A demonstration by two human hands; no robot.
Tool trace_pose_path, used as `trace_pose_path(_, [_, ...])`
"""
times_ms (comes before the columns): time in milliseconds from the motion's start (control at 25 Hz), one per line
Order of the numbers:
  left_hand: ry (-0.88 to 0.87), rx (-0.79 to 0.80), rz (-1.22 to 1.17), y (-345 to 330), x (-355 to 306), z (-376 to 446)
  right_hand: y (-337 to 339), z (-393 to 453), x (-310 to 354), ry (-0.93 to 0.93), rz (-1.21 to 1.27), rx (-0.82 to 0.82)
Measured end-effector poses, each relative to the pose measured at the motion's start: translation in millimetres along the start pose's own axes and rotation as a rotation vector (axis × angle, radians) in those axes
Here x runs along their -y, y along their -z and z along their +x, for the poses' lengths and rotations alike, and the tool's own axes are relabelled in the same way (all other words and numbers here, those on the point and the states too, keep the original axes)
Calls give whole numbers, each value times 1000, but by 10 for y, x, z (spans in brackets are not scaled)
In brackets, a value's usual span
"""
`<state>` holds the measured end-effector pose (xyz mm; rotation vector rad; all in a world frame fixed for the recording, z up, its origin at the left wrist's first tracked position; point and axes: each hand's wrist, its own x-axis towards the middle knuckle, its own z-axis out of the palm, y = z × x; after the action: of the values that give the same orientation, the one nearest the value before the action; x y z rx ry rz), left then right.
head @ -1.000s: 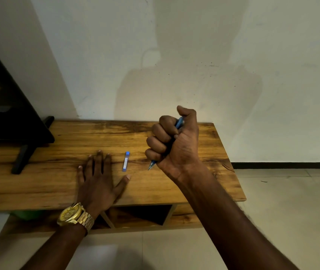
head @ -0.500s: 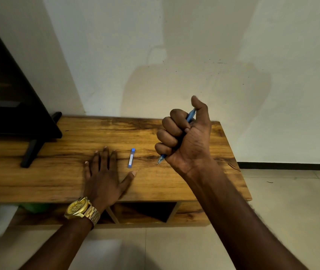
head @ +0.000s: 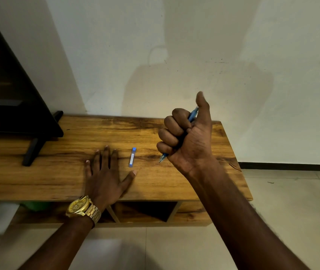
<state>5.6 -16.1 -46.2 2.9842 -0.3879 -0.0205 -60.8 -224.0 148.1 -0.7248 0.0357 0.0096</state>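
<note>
My right hand (head: 186, 139) is raised above the wooden table (head: 57, 178) and grips a blue pen (head: 192, 115) in a fist, thumb straight up. The pen's tip pokes out below the little finger and points down-left. My left hand (head: 104, 172), with a gold watch on its wrist, rests flat on the tabletop with fingers spread. A small blue and white tube (head: 132, 157) lies on the table between the two hands, just right of the left hand's fingers, touched by neither.
A dark screen on a black stand (head: 36, 147) fills the table's left end. A white wall stands right behind the table. Open shelf compartments (head: 145, 211) lie under the top, with something green at the left. Tiled floor stretches to the right.
My right thumb has lifted off the pen's top end and now points straight up. The left hand and the small tube have stayed where they were.
</note>
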Motion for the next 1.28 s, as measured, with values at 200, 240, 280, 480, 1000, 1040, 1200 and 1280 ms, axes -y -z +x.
trace_pose_path(200, [-3,9,-13,22,-7,-10,4,17,-11,10,-11,-24])
trace_pose_path(240, [-3,5,-21,22,-7,-9,4,20,-15,13,-16,-23])
trace_pose_path(280, [-5,1,-28,20,-5,-9,2,21,-18,15,-18,-25])
trace_pose_path(480, [-10,-2,-20,20,8,-7,4,10,-25,15,5,-35])
trace_pose_path(1000, [-6,-4,-24,3,8,-1,21,5,7,7,44,40])
trace_pose_path(1040, [-5,-7,-23,-6,10,4,22,7,5,12,43,38])
trace_pose_path(1200, [-9,-7,-20,-38,35,14,25,6,-1,11,58,47])
trace_pose_path(1280, [-14,-6,-23,-45,44,16,33,8,-1,-5,68,59])
